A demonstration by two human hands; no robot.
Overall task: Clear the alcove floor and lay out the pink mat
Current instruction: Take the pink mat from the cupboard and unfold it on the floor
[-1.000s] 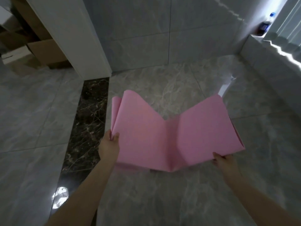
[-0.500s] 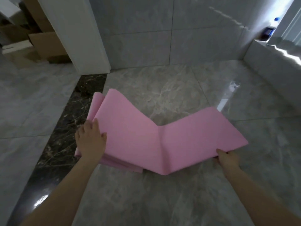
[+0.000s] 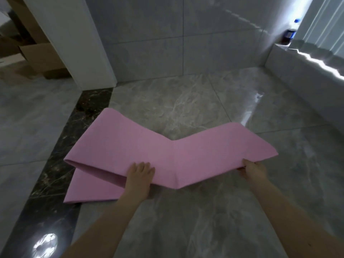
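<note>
The pink mat (image 3: 167, 146) is partly unfolded in a zigzag over the grey marble alcove floor (image 3: 186, 105). Its bottom panel lies flat at the left, partly on the dark marble strip. My left hand (image 3: 140, 173) rests with straight fingers on the near edge of the upper panel, close to the middle crease. At the mat's right end my right hand (image 3: 254, 169) grips the near corner and holds it a little above the floor.
A white wall corner (image 3: 74, 43) stands at the back left, with cardboard boxes (image 3: 39, 56) behind it. The dark marble strip (image 3: 55, 164) runs along the left. A low tiled ledge (image 3: 307, 81) bounds the right, with a blue-capped bottle (image 3: 290, 32) on its far end.
The mat has dropped lower and spread wider; its bottom panel now lies on the floor. My left hand moved right from the mat's left end to its near edge by the crease.
</note>
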